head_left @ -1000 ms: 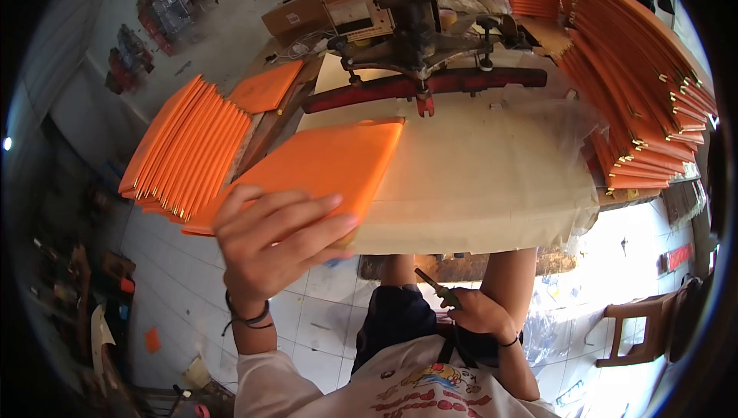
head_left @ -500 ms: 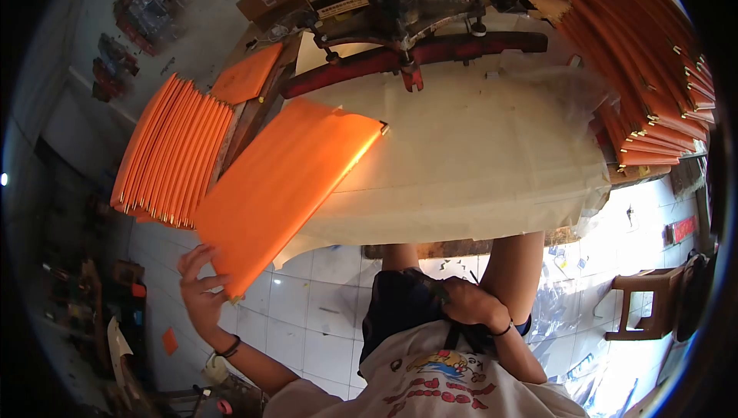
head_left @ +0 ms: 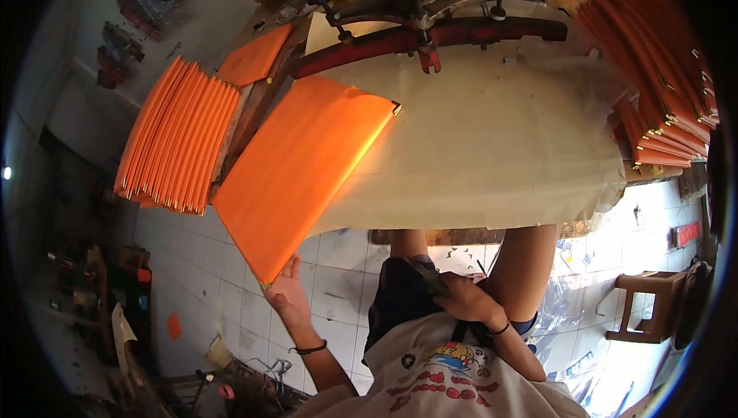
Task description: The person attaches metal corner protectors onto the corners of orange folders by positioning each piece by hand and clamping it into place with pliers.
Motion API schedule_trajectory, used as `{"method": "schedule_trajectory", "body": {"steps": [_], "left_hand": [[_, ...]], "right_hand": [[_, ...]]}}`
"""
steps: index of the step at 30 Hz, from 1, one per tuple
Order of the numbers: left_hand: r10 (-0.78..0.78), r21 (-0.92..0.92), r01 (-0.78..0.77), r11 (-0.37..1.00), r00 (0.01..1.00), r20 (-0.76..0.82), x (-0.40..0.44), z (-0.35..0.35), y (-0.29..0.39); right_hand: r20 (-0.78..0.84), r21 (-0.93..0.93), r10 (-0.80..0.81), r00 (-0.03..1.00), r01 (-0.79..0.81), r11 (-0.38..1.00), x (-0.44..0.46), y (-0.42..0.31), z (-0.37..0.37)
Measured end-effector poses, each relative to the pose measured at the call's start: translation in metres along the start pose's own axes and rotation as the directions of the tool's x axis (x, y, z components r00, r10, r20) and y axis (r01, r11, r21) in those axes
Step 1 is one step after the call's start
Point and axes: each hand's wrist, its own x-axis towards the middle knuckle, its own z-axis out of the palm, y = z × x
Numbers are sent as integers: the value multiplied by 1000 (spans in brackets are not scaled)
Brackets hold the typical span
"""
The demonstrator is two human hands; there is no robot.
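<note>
A large orange folder (head_left: 304, 164) lies slanted over the front left of the sheet-covered table, its lower end jutting past the edge. Metal caps show on its upper right and lower corners. My left hand (head_left: 290, 301) is at the lower corner, thumb and fingers apart, the fingers by the right-hand edge; whether it bears any weight is unclear. In my lap, my right hand (head_left: 469, 300) is closed around a small dark object that I cannot make out. To the left stands a row of similar orange folders (head_left: 181, 137), with gold-coloured corners along the bottom.
A red-and-black metal press bar (head_left: 492, 31) spans the back of the table. More orange folders (head_left: 653, 95) are piled at the right. Pale translucent sheeting (head_left: 492, 141) covers the tabletop. A brown stool (head_left: 649, 303) stands at the right on the littered tile floor.
My left hand has gone from the left side of the folder's lower corner to below and right of it. The folder has shifted slightly relative to the table. My right hand stays in my lap.
</note>
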Motion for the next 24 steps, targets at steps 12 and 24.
{"method": "schedule_trajectory", "body": {"steps": [12,24], "left_hand": [[-222,-167,181,969,936,-274,2,5,11],[-253,-119,225,967,797,-548,23,22,16]], "right_hand": [[-216,201,-58,975,103,974,4,32,22],[-195,198,-20,981,59,979,12,20,18]]}}
